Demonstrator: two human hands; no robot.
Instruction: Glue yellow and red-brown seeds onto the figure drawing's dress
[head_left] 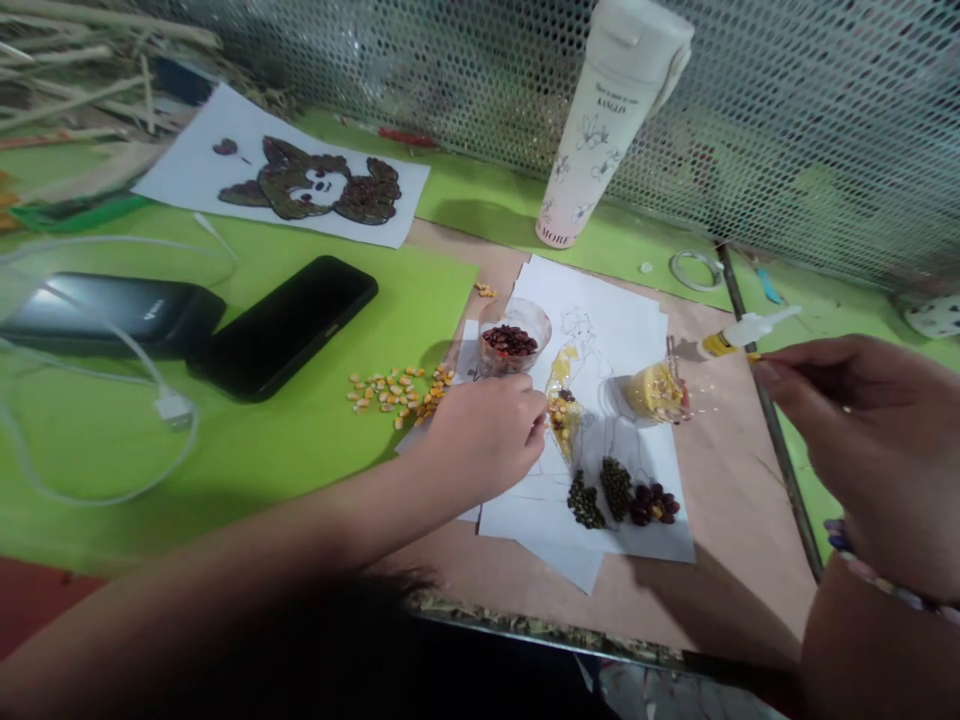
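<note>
My left hand (491,430) is closed over the left part of a line drawing on white paper (517,515); whatever its curled fingertips pinch is hidden. Just beyond it stands a clear cup of dark red beans (511,340), with loose corn kernels (394,390) lying to the left. On the drawing are glued patches of yellow corn (562,410), green beans (616,487) and dark red beans (652,505). At the right, my right hand (862,430) is raised, thumb and finger pinching a small yellow corn kernel (754,357). Between the hands, a clear cup with yellow contents (656,393) lies tipped.
A glue bottle (750,330) lies beyond my right hand, near a tape roll (696,270). A tall tumbler (600,130) stands by the mesh screen (450,70). To the left are a black phone (285,325), a power bank (120,312), cables and a finished bean picture (300,185).
</note>
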